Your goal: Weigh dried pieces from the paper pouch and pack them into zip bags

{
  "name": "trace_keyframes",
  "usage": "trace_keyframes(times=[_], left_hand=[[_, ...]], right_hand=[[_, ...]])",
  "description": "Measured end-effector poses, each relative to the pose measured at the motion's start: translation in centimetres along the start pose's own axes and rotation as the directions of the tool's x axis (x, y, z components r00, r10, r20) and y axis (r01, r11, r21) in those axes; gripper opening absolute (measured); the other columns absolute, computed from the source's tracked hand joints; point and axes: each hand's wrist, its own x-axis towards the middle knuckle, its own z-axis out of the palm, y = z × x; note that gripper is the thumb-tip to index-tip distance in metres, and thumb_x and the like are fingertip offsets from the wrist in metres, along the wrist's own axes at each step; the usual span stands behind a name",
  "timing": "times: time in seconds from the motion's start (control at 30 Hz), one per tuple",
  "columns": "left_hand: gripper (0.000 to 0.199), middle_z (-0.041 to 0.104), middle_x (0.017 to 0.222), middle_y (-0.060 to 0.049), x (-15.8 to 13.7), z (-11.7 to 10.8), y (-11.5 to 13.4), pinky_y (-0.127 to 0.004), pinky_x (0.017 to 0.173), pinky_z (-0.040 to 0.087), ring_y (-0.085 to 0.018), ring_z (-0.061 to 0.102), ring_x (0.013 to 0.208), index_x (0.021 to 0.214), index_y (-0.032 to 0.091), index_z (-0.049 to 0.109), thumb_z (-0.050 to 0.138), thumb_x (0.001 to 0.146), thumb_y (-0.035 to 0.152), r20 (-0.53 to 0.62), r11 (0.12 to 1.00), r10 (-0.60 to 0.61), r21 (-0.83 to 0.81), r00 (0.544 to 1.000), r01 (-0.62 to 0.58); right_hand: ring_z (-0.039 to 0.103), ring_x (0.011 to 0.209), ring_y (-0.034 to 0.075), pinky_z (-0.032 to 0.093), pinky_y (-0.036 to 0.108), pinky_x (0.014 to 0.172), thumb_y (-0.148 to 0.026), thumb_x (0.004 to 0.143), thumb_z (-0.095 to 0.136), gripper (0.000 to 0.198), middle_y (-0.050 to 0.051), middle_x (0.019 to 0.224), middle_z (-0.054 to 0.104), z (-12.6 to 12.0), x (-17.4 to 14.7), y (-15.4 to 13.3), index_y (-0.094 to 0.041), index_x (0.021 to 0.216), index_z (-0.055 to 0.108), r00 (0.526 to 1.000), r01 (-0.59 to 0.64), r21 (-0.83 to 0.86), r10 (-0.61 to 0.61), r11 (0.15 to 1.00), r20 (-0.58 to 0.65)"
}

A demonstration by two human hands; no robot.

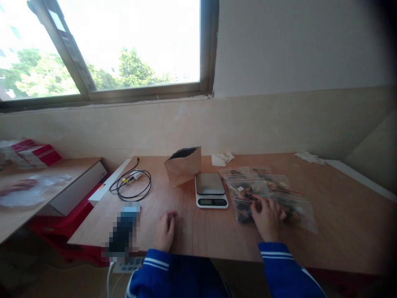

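Hand of another person [23, 185] at far left, wrist cut off by the frame, on crumpled clear plastic [40, 192]. Behind, magenta-and-white boxes [43, 154], also partly hidden. Between tables, a red plastic stool [62, 225], mostly covered by wood. On the wooden table [198, 231], a dark oblong device [122, 231] blurred into blocks (screen unreadable), nearer than a looped black cable [151, 188]. Next, near the front edge, left hand [166, 231], loosely curled; cannot tell whether anything inside. Beyond, with a stretch of tabletop between, a kraft paper pouch [183, 169], upright, mouth open, contents out of sight. Close by, a digital kitchen scale [210, 186], digits illegible. Then overlapping zip-lock bags [248, 182], partly covered by right hand [268, 211]: fingers half bent over them; pinch or mere touch, cannot tell. Farther right, broad wood surface to a white edge strip [361, 178].
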Motion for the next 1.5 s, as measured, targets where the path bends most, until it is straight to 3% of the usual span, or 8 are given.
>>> trace_keyframes(times=[0.13,0.27,0.37,0.5,0.67,0.77,1.1,1.5], left_hand=[[0.026,0.068,0.098,-0.008,-2.7,0.5,3.2,-0.040,0.090,0.047,-0.024,0.062,0.096,0.095,0.018,0.064,0.044,0.088,0.033,0.013,0.966,-0.168,-0.198,0.986,0.167],[0.029,0.067,0.099,-0.010,-4.4,1.7,8.2,-0.038,0.090,0.044,-0.023,0.060,0.098,0.095,0.017,0.064,0.044,0.090,0.036,0.197,0.930,-0.058,-0.345,0.979,0.124],[0.029,0.066,0.095,-0.009,-4.9,2.9,12.0,-0.033,0.083,0.045,-0.020,0.061,0.090,0.096,0.016,0.063,0.044,0.091,0.039,0.358,0.850,0.006,-0.494,0.934,0.184],[0.034,0.065,0.087,-0.007,-4.3,4.4,14.8,-0.029,0.074,0.045,-0.016,0.060,0.080,0.094,0.015,0.059,0.042,0.092,0.044,0.397,0.722,0.009,-0.638,0.918,0.269],[0.044,0.064,0.100,-0.008,-2.4,4.4,14.8,-0.031,0.085,0.046,-0.019,0.059,0.096,0.102,0.016,0.060,0.046,0.086,0.055,0.308,0.634,-0.129,-0.706,0.943,0.317],[0.048,0.065,0.089,-0.007,-1.8,3.8,14.1,-0.031,0.082,0.048,-0.019,0.061,0.088,0.091,0.015,0.062,0.046,0.084,0.059,0.246,0.660,-0.190,-0.685,0.951,0.309],[0.040,0.067,0.087,-0.005,-0.9,2.8,12.2,-0.028,0.078,0.047,-0.018,0.061,0.084,0.089,0.015,0.063,0.043,0.089,0.051,0.229,0.781,-0.104,-0.584,0.968,0.222],[0.038,0.052,0.066,0.002,-0.4,2.6,11.6,-0.022,0.062,0.039,-0.011,0.048,0.063,0.074,0.016,0.055,0.045,0.088,0.050,0.179,0.815,-0.069,-0.558,0.982,0.158]], right_hand=[[0.047,0.097,0.032,0.030,0.049,0.084,-0.033,0.084,0.047,0.027,0.013,0.086,0.060,-2.8,0.8,-1.6,-0.021,0.081,0.072,1.000,-0.013,-0.014,0.013,1.000,0.013],[0.049,0.096,0.035,0.034,0.049,0.078,-0.043,0.086,0.043,0.040,0.016,0.083,0.063,-6.3,1.9,-4.0,-0.019,0.074,0.072,0.997,-0.062,-0.015,0.063,0.998,0.054],[0.058,0.081,0.030,0.040,0.044,0.073,-0.047,0.086,0.044,0.039,0.012,0.076,0.066,-8.9,2.4,-6.9,-0.020,0.077,0.071,0.979,-0.088,0.173,0.053,0.981,0.195],[0.061,0.064,0.020,0.047,0.033,0.061,-0.045,0.083,0.052,0.029,0.006,0.079,0.069,-10.7,1.7,-11.9,-0.023,0.077,0.069,0.918,-0.241,0.521,0.018,0.819,0.396],[0.063,0.072,0.019,0.050,0.029,0.062,-0.044,0.084,0.055,0.029,0.006,0.082,0.066,-10.3,-0.1,-16.3,-0.021,0.082,0.073,0.866,-0.290,0.729,-0.154,0.621,0.476],[0.063,0.075,0.019,0.051,0.028,0.064,-0.044,0.086,0.055,0.030,0.007,0.085,0.065,-9.5,-0.7,-16.9,-0.021,0.088,0.074,0.837,-0.305,0.764,-0.222,0.569,0.500],[0.066,0.075,0.020,0.057,0.030,0.066,-0.050,0.082,0.059,0.035,0.008,0.086,0.067,-8.0,-1.5,-16.9,-0.018,0.088,0.070,0.804,-0.429,0.793,-0.217,0.432,0.553],[0.065,0.072,0.018,0.053,0.028,0.065,-0.041,0.085,0.057,0.026,0.006,0.082,0.069,-8.2,-1.2,-16.3,-0.018,0.085,0.070,0.787,-0.362,0.808,-0.313,0.464,0.532]])
